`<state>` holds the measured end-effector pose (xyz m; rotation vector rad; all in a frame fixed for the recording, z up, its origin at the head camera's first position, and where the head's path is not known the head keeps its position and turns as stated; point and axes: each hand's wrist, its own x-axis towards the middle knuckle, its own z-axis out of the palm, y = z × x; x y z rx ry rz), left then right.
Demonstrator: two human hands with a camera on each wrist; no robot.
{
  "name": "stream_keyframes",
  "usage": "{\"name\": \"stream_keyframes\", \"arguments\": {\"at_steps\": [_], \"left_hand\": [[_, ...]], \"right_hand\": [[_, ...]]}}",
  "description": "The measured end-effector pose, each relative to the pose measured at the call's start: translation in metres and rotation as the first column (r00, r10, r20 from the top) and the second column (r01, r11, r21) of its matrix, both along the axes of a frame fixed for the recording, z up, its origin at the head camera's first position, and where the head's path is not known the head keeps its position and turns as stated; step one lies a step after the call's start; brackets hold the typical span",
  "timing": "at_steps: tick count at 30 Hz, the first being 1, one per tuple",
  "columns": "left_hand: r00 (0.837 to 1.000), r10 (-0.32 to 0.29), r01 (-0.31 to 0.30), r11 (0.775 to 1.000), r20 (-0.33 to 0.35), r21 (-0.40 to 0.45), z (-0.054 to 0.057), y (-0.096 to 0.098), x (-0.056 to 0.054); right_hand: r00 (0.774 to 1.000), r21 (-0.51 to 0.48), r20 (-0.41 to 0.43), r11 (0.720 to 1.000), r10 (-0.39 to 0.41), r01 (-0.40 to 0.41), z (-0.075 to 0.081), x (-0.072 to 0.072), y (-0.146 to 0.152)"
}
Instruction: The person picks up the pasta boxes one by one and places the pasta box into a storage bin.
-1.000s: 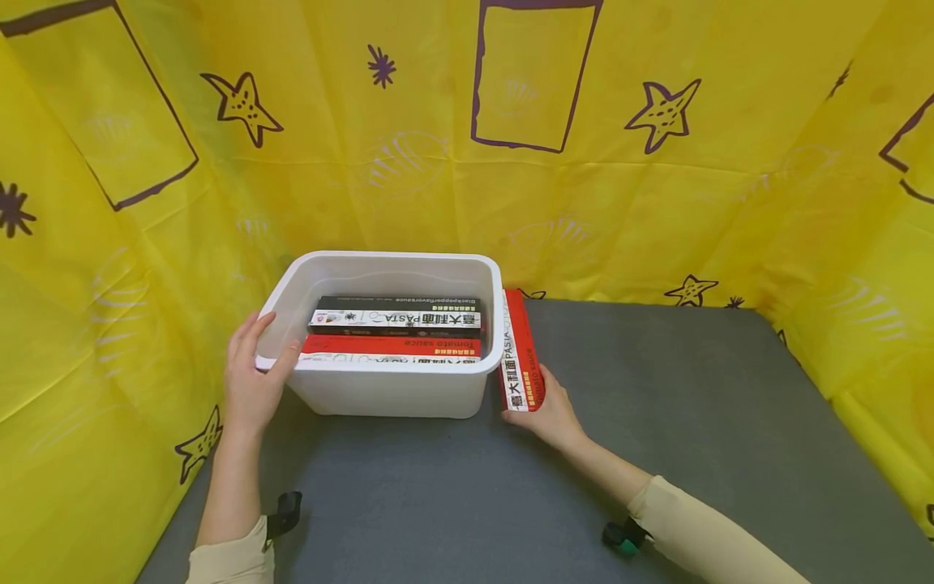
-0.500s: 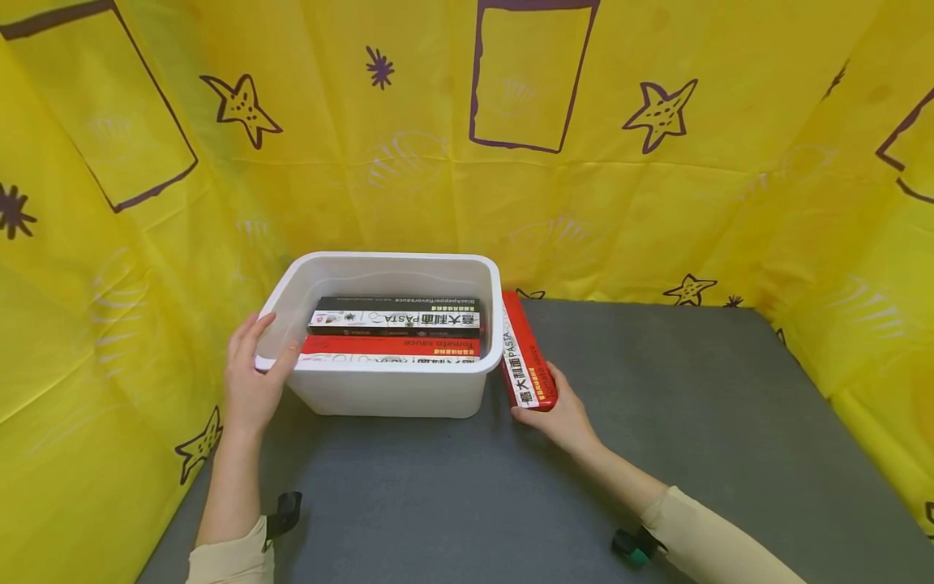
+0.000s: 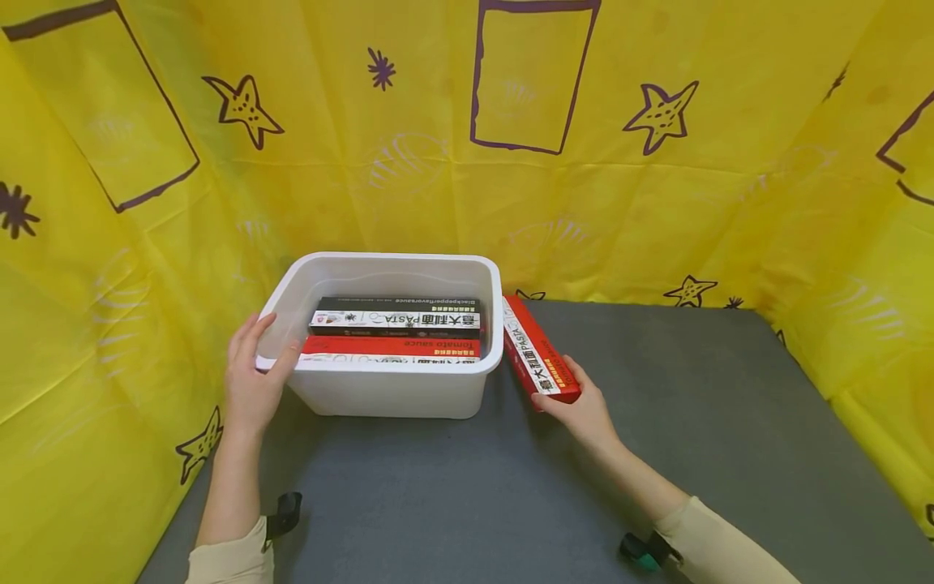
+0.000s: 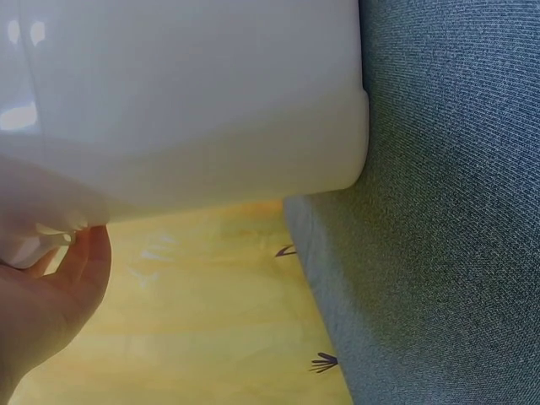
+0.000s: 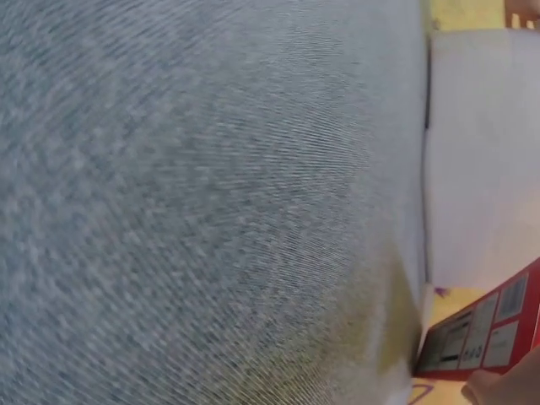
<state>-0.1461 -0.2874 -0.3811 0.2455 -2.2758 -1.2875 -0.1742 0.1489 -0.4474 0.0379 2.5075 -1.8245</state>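
Note:
My left hand (image 3: 255,377) grips the rim of a white plastic bin (image 3: 387,393) at its left end. In the left wrist view, the curled fingers (image 4: 89,266) show at that rim. To the bin's right, my right hand (image 3: 584,414) holds the near end of a red tomato-sauce pasta box (image 3: 538,353). This box slants, its far end close beside the bin's right side; the right wrist view shows its printed face (image 5: 481,333). Inside the bin lie a black pepper-sauce pasta box (image 3: 397,319) and a red pasta box (image 3: 390,347) in front of it.
A dark grey cloth-covered table (image 3: 438,495) bears the bin. Yellow patterned curtain (image 3: 409,195) surrounds it at the back and both sides. Each forearm wears a black wrist camera mount (image 3: 284,515).
My right hand has swung the near end of the red pasta box to the right, so it slants more away from the bin. The left hand and bin have stayed put.

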Motion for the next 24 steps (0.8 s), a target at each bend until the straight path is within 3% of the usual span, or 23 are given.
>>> {"name": "stream_keyframes", "arguments": {"at_steps": [9,16,24], "left_hand": [[1.0,-0.004,0.004,1.0,0.019,0.009,0.001,0.0,-0.001],[1.0,-0.005,0.005,1.0,0.011,0.014,-0.001,-0.001,-0.001],[1.0,-0.001,0.001,1.0,0.004,0.015,-0.002,-0.001,-0.001]], "right_hand": [[0.998,-0.226,0.03,0.973,-0.052,0.058,0.015,0.001,0.015],[0.997,-0.298,0.023,0.952,-0.067,0.071,0.027,0.003,0.03],[0.996,-0.366,-0.038,0.928,-0.082,0.063,0.046,0.007,0.043]]}}
